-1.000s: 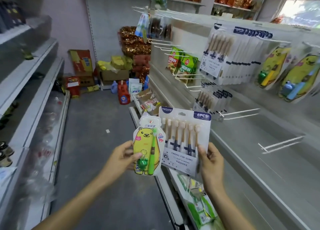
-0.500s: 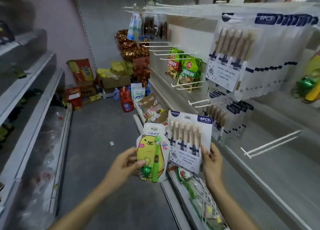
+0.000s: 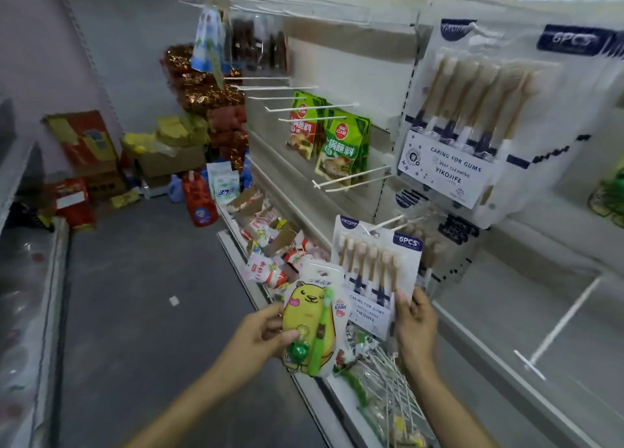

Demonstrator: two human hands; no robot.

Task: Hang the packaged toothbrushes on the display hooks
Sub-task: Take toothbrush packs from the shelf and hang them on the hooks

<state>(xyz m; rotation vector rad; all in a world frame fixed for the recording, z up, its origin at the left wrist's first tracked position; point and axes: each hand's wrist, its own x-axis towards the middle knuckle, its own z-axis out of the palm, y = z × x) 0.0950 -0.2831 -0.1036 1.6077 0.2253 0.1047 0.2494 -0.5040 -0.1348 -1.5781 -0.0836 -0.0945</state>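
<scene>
Right hand [image 3: 413, 326] gripping six-pack [image 3: 374, 272] at hook [image 3: 388, 223], left hand [image 3: 260, 338] holding bear pack [image 3: 312, 322], hanging packs [image 3: 479, 116] above

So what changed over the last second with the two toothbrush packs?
The right hand raised the 6-piece toothbrush pack until its hang hole met the tip of the display hook. The left hand kept holding the yellow bear toothbrush pack. Nothing was let go.
</scene>
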